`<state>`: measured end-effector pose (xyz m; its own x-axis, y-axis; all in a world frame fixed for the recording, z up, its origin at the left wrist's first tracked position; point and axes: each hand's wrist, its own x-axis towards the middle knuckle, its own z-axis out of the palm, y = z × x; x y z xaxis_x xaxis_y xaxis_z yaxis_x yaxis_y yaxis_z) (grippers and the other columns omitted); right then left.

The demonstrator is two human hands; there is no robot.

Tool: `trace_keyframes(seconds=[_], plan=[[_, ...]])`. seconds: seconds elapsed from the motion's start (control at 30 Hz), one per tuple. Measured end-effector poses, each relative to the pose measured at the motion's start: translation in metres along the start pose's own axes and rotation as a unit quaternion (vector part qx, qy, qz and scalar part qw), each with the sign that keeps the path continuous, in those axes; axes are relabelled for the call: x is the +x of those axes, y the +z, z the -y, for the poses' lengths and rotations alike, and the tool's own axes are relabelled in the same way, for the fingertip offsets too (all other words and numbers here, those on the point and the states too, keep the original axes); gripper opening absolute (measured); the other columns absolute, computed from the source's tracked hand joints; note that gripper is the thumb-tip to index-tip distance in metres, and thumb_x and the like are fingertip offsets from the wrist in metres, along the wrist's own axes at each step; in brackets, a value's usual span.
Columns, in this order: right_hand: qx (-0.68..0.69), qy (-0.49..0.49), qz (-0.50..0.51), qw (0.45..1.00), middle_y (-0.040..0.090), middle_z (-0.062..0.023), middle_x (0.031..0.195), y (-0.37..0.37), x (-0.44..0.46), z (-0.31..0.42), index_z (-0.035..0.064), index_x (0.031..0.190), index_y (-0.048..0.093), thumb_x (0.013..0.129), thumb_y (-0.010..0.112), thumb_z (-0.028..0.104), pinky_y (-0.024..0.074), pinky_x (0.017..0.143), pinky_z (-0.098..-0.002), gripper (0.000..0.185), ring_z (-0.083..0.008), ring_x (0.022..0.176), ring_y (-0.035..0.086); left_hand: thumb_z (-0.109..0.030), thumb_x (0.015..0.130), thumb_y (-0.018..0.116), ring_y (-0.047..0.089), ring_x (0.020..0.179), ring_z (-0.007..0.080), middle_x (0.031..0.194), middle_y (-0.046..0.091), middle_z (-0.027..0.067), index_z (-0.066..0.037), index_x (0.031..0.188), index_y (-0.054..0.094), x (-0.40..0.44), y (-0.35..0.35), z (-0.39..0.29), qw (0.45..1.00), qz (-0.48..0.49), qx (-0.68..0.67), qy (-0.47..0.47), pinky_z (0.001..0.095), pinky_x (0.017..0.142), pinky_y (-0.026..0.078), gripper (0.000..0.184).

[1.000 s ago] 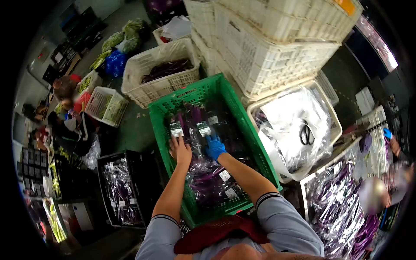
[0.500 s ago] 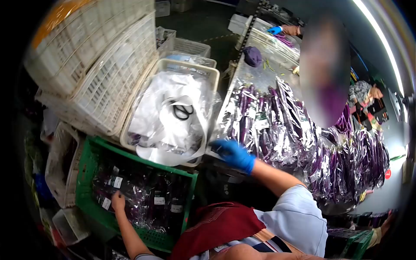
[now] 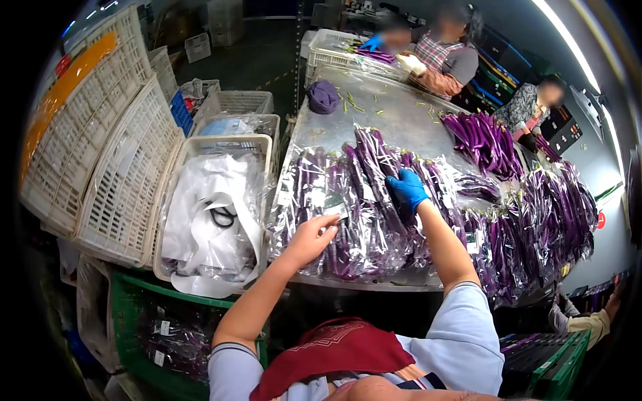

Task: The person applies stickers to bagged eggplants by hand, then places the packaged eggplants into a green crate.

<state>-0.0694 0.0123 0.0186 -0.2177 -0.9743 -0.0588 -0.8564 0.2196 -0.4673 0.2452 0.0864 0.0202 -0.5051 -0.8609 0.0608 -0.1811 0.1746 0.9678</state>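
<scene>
My right hand [image 3: 406,189], in a blue glove, is closed around the upper part of a clear bag of long purple eggplants [image 3: 376,164] on the metal table. The bag lies slanted over other bags in the row. My bare left hand [image 3: 314,240] is over the bagged eggplants [image 3: 344,250] to the left, with fingers stretched out and the thumb apart. A small pale patch shows at its fingertips; whether it is a label or plastic glare I cannot tell. More bagged eggplants [image 3: 535,234] lie along the table to the right.
A green crate [image 3: 174,297] with labelled bags stands low at left. Beside the table, a white basket [image 3: 164,250] holds white plastic and black-handled scissors [image 3: 223,216]. White crates [image 3: 114,194] are stacked left. Loose eggplants [image 3: 481,144] and a purple cloth item [image 3: 323,97] lie on the table [image 3: 381,100]; co-workers stand beyond.
My left hand has left the green crate and come over the table. My right hand has moved from the table's edge onto a bag of eggplants. The view has turned toward the table.
</scene>
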Motion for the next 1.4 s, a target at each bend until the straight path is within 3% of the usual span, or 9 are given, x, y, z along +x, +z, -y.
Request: trace_keyframes(seconds=[0.27,0.47,0.6,0.83,0.87,1.07,1.13,1.23,1.4], plan=[[0.576,0.010,0.129,0.807,0.058,-0.0028,0.073,-0.082,-0.049,0.059,0.0046,0.088,0.059,0.077,0.058,0.019,0.0449,0.060,-0.0249,0.018,-0.0109,0.063,0.054,-0.027,0.087,0.048,0.048,0.104,0.0181,0.115,0.048,0.0126,0.001,0.124,0.036,0.034,0.019,-0.023,0.938,0.021,-0.342,-0.056,0.0309,0.086,0.040,0.048],[0.787,-0.070,0.452,0.415,0.059,-0.0101,0.086,-0.032,-0.091,0.130,0.0054,0.103,0.052,0.080,0.051,0.028,0.0474,0.071,-0.0286,0.032,-0.0179,0.076,0.058,-0.046,0.082,0.047,0.042,0.111,0.0197,0.123,0.041,0.0084,-0.007,0.129,0.027,0.004,0.008,-0.023,0.817,0.113,-0.564,0.035,0.0359,0.090,0.035,0.064],[0.656,-0.082,0.286,0.694,0.055,-0.0017,0.078,0.024,-0.133,0.200,0.0041,0.101,0.053,0.081,0.052,0.020,0.0428,0.060,-0.0225,0.026,-0.0093,0.066,0.052,-0.038,0.081,0.055,0.048,0.104,0.0171,0.117,0.046,0.0049,-0.007,0.127,0.029,-0.082,-0.035,-0.025,0.821,0.006,-0.567,0.063,0.0337,0.086,0.040,0.061],[0.544,-0.186,0.294,0.764,0.055,-0.0051,0.084,0.102,-0.226,0.316,-0.0004,0.102,0.048,0.076,0.060,0.009,0.0424,0.059,-0.0235,0.030,-0.0117,0.064,0.049,-0.060,0.078,0.042,0.044,0.106,0.0126,0.120,0.044,0.0007,-0.019,0.135,0.017,-0.217,-0.097,0.010,0.864,-0.226,-0.449,0.037,0.0309,0.083,0.037,0.074],[0.222,-0.414,0.229,0.853,0.055,-0.0152,0.088,0.117,-0.222,0.325,-0.0009,0.106,0.045,0.074,0.061,0.012,0.0444,0.065,-0.0289,0.038,-0.0215,0.069,0.053,-0.060,0.078,0.041,0.044,0.104,0.0121,0.121,0.042,0.0006,-0.019,0.134,0.020,-0.230,-0.094,0.014,0.845,-0.303,-0.436,0.061,0.0308,0.081,0.037,0.072],[0.191,-0.679,0.242,0.666,0.047,-0.0240,0.108,0.192,-0.305,0.378,-0.0016,0.116,0.041,0.068,0.063,0.013,0.0405,0.079,-0.0409,0.054,-0.0401,0.091,0.048,-0.043,0.084,0.045,0.043,0.112,0.0225,0.119,0.047,0.0095,-0.005,0.123,0.038,-0.321,-0.100,0.084,0.677,-0.336,-0.645,0.109,0.0355,0.097,0.031,0.055],[0.063,-0.644,0.106,0.755,0.048,-0.0180,0.113,0.201,-0.314,0.381,0.0010,0.121,0.035,0.069,0.062,0.008,0.0405,0.082,-0.0392,0.059,-0.0323,0.100,0.049,-0.041,0.083,0.041,0.046,0.110,0.0262,0.119,0.048,0.0124,-0.007,0.124,0.038,-0.349,-0.107,0.101,0.658,-0.369,-0.651,0.081,0.0418,0.095,0.034,0.053],[0.396,-0.104,0.679,0.610,0.046,-0.0075,0.117,0.247,-0.320,0.355,0.0035,0.127,0.034,0.077,0.055,0.001,0.0409,0.085,-0.0281,0.054,-0.0152,0.104,0.046,-0.041,0.083,0.039,0.049,0.107,0.0272,0.117,0.049,0.0144,-0.005,0.123,0.039,-0.378,-0.112,0.117,0.565,-0.387,-0.722,0.099,0.0444,0.093,0.037,0.053],[0.311,-0.122,0.694,0.638,0.052,-0.0064,0.108,0.297,-0.337,0.362,0.0020,0.124,0.034,0.075,0.055,0.000,0.0412,0.082,-0.0273,0.053,-0.0127,0.095,0.049,-0.051,0.082,0.042,0.052,0.102,0.0269,0.114,0.051,0.0141,-0.005,0.123,0.039,-0.398,-0.132,0.137,0.616,-0.410,-0.659,0.135,0.0418,0.090,0.040,0.062]])
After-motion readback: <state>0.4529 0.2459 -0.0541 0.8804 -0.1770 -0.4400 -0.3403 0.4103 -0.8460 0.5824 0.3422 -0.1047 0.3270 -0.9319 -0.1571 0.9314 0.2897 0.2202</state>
